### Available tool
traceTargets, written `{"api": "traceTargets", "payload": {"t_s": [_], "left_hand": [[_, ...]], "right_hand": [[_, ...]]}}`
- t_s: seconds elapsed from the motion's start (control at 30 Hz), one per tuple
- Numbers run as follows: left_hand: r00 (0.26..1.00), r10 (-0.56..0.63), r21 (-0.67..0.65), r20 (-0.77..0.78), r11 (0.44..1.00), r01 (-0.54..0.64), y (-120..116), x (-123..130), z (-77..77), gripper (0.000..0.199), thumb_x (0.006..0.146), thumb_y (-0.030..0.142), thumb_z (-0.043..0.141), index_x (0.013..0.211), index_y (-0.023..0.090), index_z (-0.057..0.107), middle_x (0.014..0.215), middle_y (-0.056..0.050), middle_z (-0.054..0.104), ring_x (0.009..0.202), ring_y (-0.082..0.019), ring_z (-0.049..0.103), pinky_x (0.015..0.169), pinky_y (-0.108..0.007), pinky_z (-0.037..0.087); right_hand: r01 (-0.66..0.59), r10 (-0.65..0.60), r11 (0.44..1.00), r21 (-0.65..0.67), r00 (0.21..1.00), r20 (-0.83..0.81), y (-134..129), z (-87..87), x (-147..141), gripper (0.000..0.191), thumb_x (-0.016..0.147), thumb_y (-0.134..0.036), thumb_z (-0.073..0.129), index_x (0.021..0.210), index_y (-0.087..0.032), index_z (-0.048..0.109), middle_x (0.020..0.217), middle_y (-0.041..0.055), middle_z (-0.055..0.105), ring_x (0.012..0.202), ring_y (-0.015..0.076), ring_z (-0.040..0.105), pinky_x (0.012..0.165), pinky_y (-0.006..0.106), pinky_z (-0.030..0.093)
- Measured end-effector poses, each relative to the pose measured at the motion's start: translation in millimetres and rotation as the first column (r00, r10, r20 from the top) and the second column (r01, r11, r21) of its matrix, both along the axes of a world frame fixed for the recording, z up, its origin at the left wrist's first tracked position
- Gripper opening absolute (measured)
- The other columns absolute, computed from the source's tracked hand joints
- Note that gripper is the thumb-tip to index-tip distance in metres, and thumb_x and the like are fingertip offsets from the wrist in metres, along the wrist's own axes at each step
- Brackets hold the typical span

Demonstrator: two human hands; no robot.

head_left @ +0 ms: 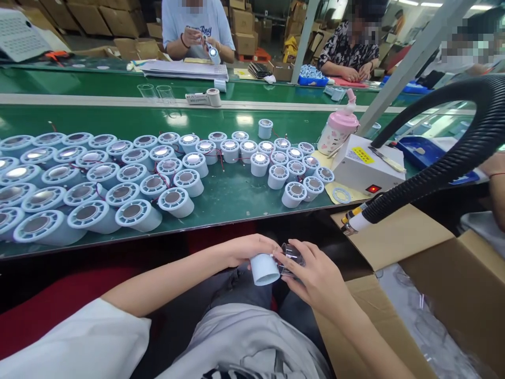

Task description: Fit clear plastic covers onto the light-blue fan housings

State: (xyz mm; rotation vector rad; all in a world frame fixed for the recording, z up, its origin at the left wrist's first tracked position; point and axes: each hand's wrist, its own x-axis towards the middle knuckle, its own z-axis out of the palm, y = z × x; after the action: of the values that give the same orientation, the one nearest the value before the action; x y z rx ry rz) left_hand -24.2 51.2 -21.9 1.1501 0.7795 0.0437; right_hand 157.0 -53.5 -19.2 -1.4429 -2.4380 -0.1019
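Observation:
Above my lap, my left hand is closed round a light blue cylindrical housing, whose open end faces down toward me. Just right of it, my right hand has its fingers wrapped round a clear transparent cup. The cup and the housing are side by side, and the fingers of both hands meet between them. On the green table in front stand several rows of light blue round units with metallic discs on top, some with red wires.
A white box with a red switch and a black hose stand at the right. An open cardboard box holds clear parts below. A pink cup is behind. Two people work across the table; another person's arm shows at the right edge.

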Motion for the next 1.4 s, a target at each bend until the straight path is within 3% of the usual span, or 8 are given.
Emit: {"api": "traceTargets", "payload": {"t_s": [0.3,0.47,0.63,0.8,1.1,1.27,1.33,1.4], "left_hand": [[0.999,0.031,0.517,-0.020,0.856,-0.017,-11.6,-0.3,-3.8,0.016,0.076,0.025,0.063,0.086,0.019,0.073,0.098,-0.004,0.061,0.095,-0.019,0.055,0.089,-0.029,0.039],[0.999,0.038,0.689,0.025,0.723,-0.045,-17.7,-4.0,-4.1,0.013,0.078,0.024,0.064,0.086,0.019,0.072,0.098,-0.004,0.057,0.093,-0.018,0.056,0.086,-0.029,0.041],[0.985,0.120,0.598,0.123,0.783,-0.170,-11.3,-3.6,-7.8,0.024,0.073,0.033,0.072,0.090,0.016,0.068,0.089,-0.003,0.060,0.082,-0.015,0.056,0.075,-0.025,0.043],[0.969,0.109,0.474,0.222,0.856,-0.205,-7.0,-5.1,-8.8,0.047,0.056,0.034,0.085,0.095,0.017,0.067,0.099,-0.004,0.056,0.084,-0.015,0.056,0.074,-0.025,0.046],[0.981,-0.116,0.644,0.158,0.765,-0.013,-12.0,-10.3,1.1,0.068,0.060,0.034,0.083,0.123,0.028,0.059,0.137,-0.010,0.042,0.125,-0.029,0.044,0.087,-0.032,0.050],[0.956,-0.142,0.450,0.259,0.893,0.010,-14.9,-9.2,7.2,0.069,0.067,0.026,0.079,0.130,0.023,0.051,0.127,-0.010,0.056,0.114,-0.024,0.056,0.095,-0.036,0.048],[0.947,-0.095,0.335,0.308,0.942,-0.015,-17.0,-8.3,7.8,0.068,0.067,0.023,0.078,0.129,0.021,0.049,0.126,-0.010,0.056,0.109,-0.022,0.059,0.094,-0.036,0.048],[0.943,-0.029,0.247,0.332,0.967,-0.057,-19.2,-7.3,7.3,0.066,0.067,0.021,0.078,0.127,0.021,0.050,0.125,-0.009,0.055,0.106,-0.021,0.060,0.092,-0.036,0.049]], "right_hand": [[0.292,-0.288,0.940,-0.174,0.956,0.048,7.3,-4.5,-11.3,0.047,0.087,-0.031,0.055,0.133,-0.028,0.052,0.128,0.0122,0.055,0.093,0.0292,0.058,0.066,0.040,0.054],[0.225,-0.301,0.872,-0.436,0.947,-0.113,13.9,-2.2,0.2,0.019,0.075,-0.018,0.069,0.092,-0.027,0.068,0.128,0.0051,0.054,0.106,0.0266,0.056,0.074,0.037,0.054],[0.048,-0.334,0.841,-0.538,0.829,-0.448,12.7,0.5,7.8,0.006,0.075,-0.021,0.069,0.073,-0.022,0.064,0.119,0.0053,0.054,0.107,0.0228,0.057,0.086,0.037,0.051],[-0.082,-0.368,0.836,-0.542,0.649,-0.666,8.4,6.3,12.5,0.028,0.089,-0.034,0.051,0.069,-0.019,0.064,0.104,0.0099,0.059,0.102,0.0238,0.060,0.072,0.030,0.052],[0.008,-0.498,0.842,-0.539,0.396,-0.772,2.1,7.1,14.0,0.035,0.084,-0.031,0.057,0.051,-0.018,0.055,0.091,0.0072,0.065,0.084,0.0196,0.060,0.066,0.029,0.049],[-0.104,-0.520,0.833,-0.544,0.192,-0.832,3.2,4.9,19.6,0.034,0.083,-0.034,0.062,0.054,-0.017,0.062,0.097,0.0088,0.069,0.087,0.0220,0.066,0.067,0.032,0.056],[-0.174,-0.441,0.854,-0.491,0.261,-0.859,0.8,4.4,23.2,0.017,0.081,-0.033,0.067,0.071,-0.020,0.071,0.111,0.0095,0.067,0.102,0.0259,0.065,0.078,0.036,0.057],[-0.175,-0.320,0.883,-0.436,0.454,-0.831,-3.9,4.2,26.0,0.023,0.076,-0.031,0.073,0.099,-0.024,0.071,0.127,0.0096,0.061,0.118,0.0289,0.056,0.093,0.042,0.053]]}}
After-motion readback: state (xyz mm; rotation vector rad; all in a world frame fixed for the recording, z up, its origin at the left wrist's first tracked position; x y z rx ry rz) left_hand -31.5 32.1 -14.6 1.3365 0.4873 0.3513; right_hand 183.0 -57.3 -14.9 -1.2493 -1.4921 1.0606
